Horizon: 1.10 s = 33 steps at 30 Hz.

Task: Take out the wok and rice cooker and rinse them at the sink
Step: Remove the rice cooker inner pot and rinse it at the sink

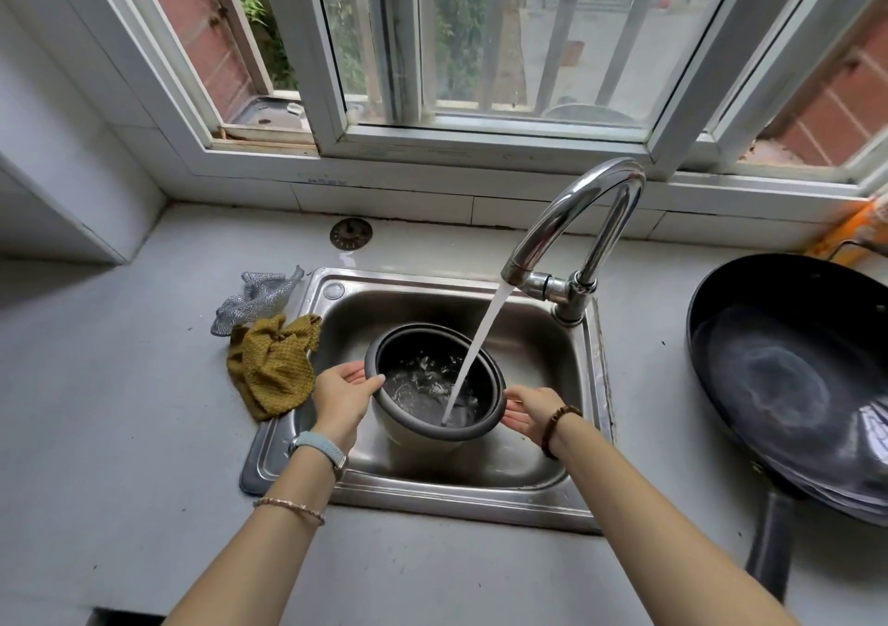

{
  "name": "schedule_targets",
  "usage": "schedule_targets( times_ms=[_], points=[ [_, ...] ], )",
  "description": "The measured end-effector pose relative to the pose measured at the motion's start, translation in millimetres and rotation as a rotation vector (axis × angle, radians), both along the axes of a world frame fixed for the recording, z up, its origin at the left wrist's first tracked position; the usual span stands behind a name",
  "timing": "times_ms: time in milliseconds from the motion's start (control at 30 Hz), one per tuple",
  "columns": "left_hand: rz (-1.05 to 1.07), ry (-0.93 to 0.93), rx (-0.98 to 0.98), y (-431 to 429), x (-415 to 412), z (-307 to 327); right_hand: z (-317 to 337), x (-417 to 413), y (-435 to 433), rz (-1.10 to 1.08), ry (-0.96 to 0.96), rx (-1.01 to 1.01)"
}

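Head view: a person's two bare arms reach down over a steel sink (pixel 584 387) set into a pale bench (pixel 120 409) beneath a window (pixel 480 39).
Rice cooker pot: the dark inner pot (pixel 435 382) is held inside the sink basin, tilted toward the camera, with shallow, churning water pooled in its bottom.
Water: a white stream (pixel 478 346) falls from the curved chrome tap (pixel 574 236) into the pot.
Left hand: the left hand (pixel 343 397) grips the pot's left rim, thumb over the edge, fingers curled against the outer wall; a pale watch band and a thin bracelet sit on that arm.
Right hand: the right hand (pixel 528 411) presses against the pot's right side, fingers close together under the rim; a brown bead bracelet circles the wrist.
Wok: the black wok (pixel 788 385) rests on the bench right of the sink, well apart from the pot, its handle pointing toward the camera, its inside bare and glossy.
Cloths: a mustard cloth (pixel 269 366) overlaps the sink's left edge; a silvery mesh scrubber (pixel 254 301) lies just behind it.
Drain strainer: a round strainer (pixel 351 233) lies on the bench behind the sink.
Writing: no readable lettering shows.
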<state>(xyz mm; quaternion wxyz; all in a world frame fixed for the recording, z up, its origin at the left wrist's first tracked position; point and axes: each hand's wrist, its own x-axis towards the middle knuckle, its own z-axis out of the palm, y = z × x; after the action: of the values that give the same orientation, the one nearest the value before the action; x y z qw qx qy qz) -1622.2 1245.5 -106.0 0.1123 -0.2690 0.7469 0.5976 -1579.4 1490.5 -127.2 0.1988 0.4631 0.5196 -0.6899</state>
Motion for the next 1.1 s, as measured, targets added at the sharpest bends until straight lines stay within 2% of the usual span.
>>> schedule_targets(
  times_ms=[300,400,567,667,767,1000,1100],
  points=[
    [-0.061,0.101,-0.064,-3.6,12.5,14.2,12.2,14.6,-2.9,-0.053,0.036,-0.034],
    [-0.037,0.055,-0.059,-7.5,15.6,7.0,17.4,16.6,-1.3,-0.059,0.108,0.026],
    [-0.029,-0.124,0.093,-8.4,16.2,-3.0,41.7,18.2,2.3,-0.005,0.233,0.157],
    [-0.027,-0.21,0.179,-6.6,15.3,-2.2,60.0,16.8,5.5,-0.012,0.249,0.119],
    [-0.017,-0.24,0.231,-8.3,11.5,2.6,68.6,15.6,12.5,-0.044,0.174,0.048],
    [-0.105,-0.022,0.028,-11.7,4.6,42.1,58.9,20.9,5.0,-0.031,0.026,-0.056],
    [-0.158,0.084,-0.055,-18.0,4.5,47.6,55.8,23.7,-3.1,-0.029,0.034,-0.061]
  ],
)
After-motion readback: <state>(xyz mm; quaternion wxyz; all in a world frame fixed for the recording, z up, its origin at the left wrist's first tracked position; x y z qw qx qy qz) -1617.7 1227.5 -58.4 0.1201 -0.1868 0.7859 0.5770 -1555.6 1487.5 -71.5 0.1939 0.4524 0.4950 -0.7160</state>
